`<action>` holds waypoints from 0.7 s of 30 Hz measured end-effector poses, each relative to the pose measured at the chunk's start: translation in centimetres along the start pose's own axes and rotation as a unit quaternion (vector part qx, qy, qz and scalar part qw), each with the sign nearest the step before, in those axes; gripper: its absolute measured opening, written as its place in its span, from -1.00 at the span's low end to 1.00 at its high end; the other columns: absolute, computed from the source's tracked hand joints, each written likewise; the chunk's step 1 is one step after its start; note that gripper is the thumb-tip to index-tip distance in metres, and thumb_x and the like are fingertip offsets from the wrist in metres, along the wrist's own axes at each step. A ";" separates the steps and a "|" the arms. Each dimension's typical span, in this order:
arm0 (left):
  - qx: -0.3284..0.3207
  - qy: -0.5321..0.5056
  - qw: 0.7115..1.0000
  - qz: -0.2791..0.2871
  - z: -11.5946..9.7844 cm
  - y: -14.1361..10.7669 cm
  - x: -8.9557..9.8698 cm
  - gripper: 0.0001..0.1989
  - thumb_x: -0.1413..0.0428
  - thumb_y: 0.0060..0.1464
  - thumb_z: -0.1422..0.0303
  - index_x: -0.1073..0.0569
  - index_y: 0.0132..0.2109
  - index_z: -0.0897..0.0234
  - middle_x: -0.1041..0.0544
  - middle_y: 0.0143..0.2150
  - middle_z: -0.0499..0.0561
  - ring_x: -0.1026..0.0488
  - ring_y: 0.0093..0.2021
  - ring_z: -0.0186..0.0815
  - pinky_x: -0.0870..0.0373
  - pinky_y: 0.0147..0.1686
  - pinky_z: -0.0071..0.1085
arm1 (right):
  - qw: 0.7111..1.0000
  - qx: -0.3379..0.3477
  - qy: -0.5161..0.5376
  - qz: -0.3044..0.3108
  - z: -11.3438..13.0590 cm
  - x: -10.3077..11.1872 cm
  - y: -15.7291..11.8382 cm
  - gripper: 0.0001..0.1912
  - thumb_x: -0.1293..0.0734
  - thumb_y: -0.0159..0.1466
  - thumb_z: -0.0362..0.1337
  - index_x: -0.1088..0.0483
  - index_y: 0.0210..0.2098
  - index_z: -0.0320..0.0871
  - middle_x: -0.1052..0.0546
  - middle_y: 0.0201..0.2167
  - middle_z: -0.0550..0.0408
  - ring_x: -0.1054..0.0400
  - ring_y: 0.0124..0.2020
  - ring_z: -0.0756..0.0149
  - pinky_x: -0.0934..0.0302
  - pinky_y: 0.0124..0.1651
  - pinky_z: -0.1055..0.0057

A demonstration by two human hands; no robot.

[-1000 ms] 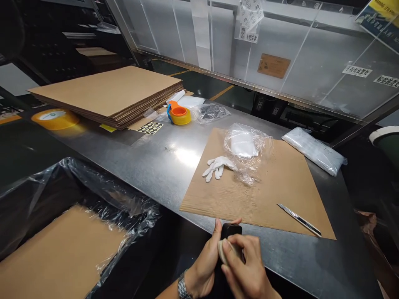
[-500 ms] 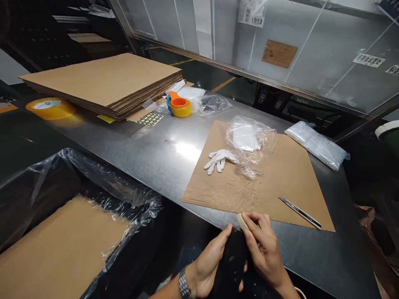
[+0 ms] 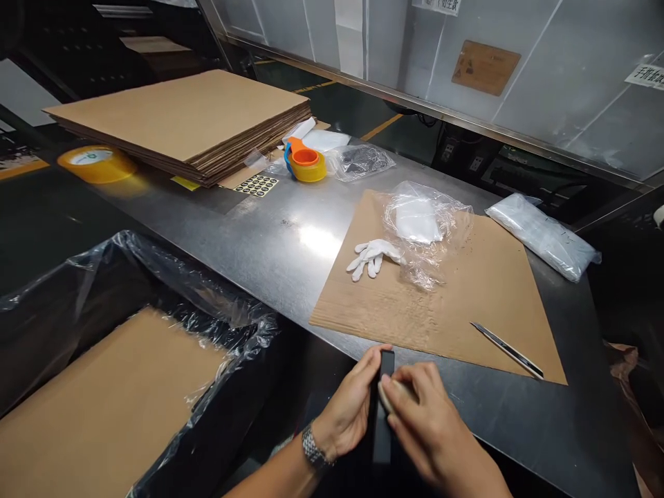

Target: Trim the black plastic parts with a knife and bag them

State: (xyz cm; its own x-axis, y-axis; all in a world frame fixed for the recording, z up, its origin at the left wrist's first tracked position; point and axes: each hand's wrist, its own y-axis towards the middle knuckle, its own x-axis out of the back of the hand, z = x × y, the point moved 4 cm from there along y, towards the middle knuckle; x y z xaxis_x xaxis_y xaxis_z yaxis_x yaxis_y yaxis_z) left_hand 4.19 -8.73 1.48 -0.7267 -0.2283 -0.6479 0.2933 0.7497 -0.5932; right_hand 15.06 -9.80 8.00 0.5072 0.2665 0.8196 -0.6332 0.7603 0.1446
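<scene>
Head view: gripping a dark bar (image 3: 382, 439) in the left hand (image 3: 347, 408), before the near edge of the metal table (image 3: 249, 256); pinching a pale pad (image 3: 385, 399) against it in the right hand (image 3: 430, 418). Showing cardboard (image 3: 114, 401) inside a plastic-lined bin (image 3: 108, 277) at left. Farther, on a brown sheet (image 3: 492, 290), showing white contents (image 3: 418, 220) in a loose clear bag (image 3: 457, 216).

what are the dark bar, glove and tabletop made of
Dark bar: metal or plastic, unclear; its flat face shows little gloss. Glove: probably matte white fabric, given its limp fingers. Tabletop: likely satin metal, given its grey sheen and blurred glare.
</scene>
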 end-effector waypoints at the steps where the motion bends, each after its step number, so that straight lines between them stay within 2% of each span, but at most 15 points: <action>1: 0.012 -0.010 1.000 -0.010 0.0 0.0 0.2 -0.71 -0.08 0.07 0.16 -0.36 -0.12 0.23 -0.43 -0.39 -0.08 -0.41 -0.39 -0.38 -0.30 -0.32 -0.45 | 1.000 0.023 0.004 0.008 0.6 -0.1 -0.1 -0.49 -0.17 0.21 -0.46 -0.14 0.15 -0.16 -0.35 -0.16 -0.11 -0.23 -0.19 0.21 -0.29 -0.20 0.25; 4: 0.036 -0.030 0.999 -0.007 0.1 0.0 0.4 -0.64 -0.11 0.00 0.09 -0.30 -0.14 0.19 -0.35 -0.47 -0.14 -0.34 -0.54 -0.45 -0.24 -0.48 -0.49 | 0.997 0.076 0.020 -0.010 1.7 -0.3 -0.6 -0.46 -0.19 0.18 -0.48 -0.13 0.16 -0.18 -0.34 -0.21 -0.09 -0.21 -0.23 0.23 -0.29 -0.24 0.27; 8: 0.043 -0.062 0.997 0.005 0.3 0.2 0.0 -0.64 -0.21 -0.06 0.20 -0.27 -0.16 0.20 -0.33 -0.46 -0.14 -0.35 -0.51 -0.46 -0.25 -0.47 -0.53 | 0.997 0.025 0.052 -0.058 1.4 -0.8 -0.5 -0.46 -0.17 0.22 -0.47 -0.09 0.19 -0.18 -0.31 -0.15 -0.11 -0.21 -0.13 0.19 -0.25 -0.12 0.17; 11: 0.089 -0.147 0.985 0.005 0.2 0.5 -0.3 -0.74 -0.12 0.02 0.18 -0.29 -0.20 0.21 -0.32 -0.48 -0.12 -0.30 -0.57 -0.47 -0.22 -0.56 -0.56 | 0.989 0.037 0.100 -0.102 1.6 -1.4 -0.5 -0.49 -0.14 0.25 -0.41 -0.08 0.20 -0.15 -0.30 -0.16 -0.10 -0.21 -0.14 0.18 -0.25 -0.15 0.15; 13: 0.122 -0.223 0.967 0.031 -0.1 0.7 -0.5 -0.76 -0.04 0.08 0.13 -0.32 -0.22 0.19 -0.27 -0.50 -0.13 -0.22 -0.63 -0.50 -0.16 -0.64 -0.59 | 0.984 0.055 0.133 -0.104 1.6 -2.0 -1.0 -0.51 -0.13 0.26 -0.39 -0.10 0.19 -0.18 -0.28 -0.16 -0.10 -0.19 -0.14 0.18 -0.27 -0.20 0.18; 16: 0.145 -0.302 0.940 0.061 -0.9 0.8 -0.8 -0.72 0.05 0.12 0.10 -0.35 -0.26 0.22 -0.21 -0.52 -0.12 -0.15 -0.65 -0.51 -0.14 -0.67 -0.61 | 0.985 0.019 0.133 -0.112 0.7 -2.6 -2.2 -0.49 -0.13 0.24 -0.46 -0.11 0.19 -0.21 -0.25 -0.13 -0.13 -0.17 -0.12 0.18 -0.26 -0.18 0.18; 18: 0.147 -0.325 0.933 0.048 -1.1 0.9 -0.9 -0.68 0.07 0.14 0.11 -0.35 -0.31 0.28 -0.20 -0.52 -0.11 -0.14 -0.64 -0.51 -0.16 -0.68 -0.61 | 0.984 -0.010 0.118 -0.134 0.1 -2.7 -2.9 -0.45 -0.13 0.22 -0.50 -0.09 0.20 -0.19 -0.24 -0.11 -0.13 -0.17 -0.11 0.17 -0.26 -0.17 0.16; 21: 0.096 -0.335 0.937 -0.003 -1.3 1.3 -0.8 -0.69 0.07 0.15 0.14 -0.35 -0.35 0.31 -0.20 -0.50 -0.08 -0.16 -0.62 -0.51 -0.20 -0.66 -0.62 | 0.978 0.019 0.085 -0.192 0.5 -2.8 -3.3 -0.44 -0.15 0.21 -0.46 -0.09 0.21 -0.17 -0.23 -0.11 -0.12 -0.16 -0.10 0.14 -0.28 -0.20 0.17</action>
State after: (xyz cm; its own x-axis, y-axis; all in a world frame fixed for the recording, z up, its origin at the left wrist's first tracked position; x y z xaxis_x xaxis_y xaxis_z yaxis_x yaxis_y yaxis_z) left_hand 4.39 -6.77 1.85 -0.1951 -0.6189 -0.7609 0.4440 0.6360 -0.6312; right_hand 15.48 -13.34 5.49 0.7994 0.0625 0.5975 -0.3970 0.8014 0.4473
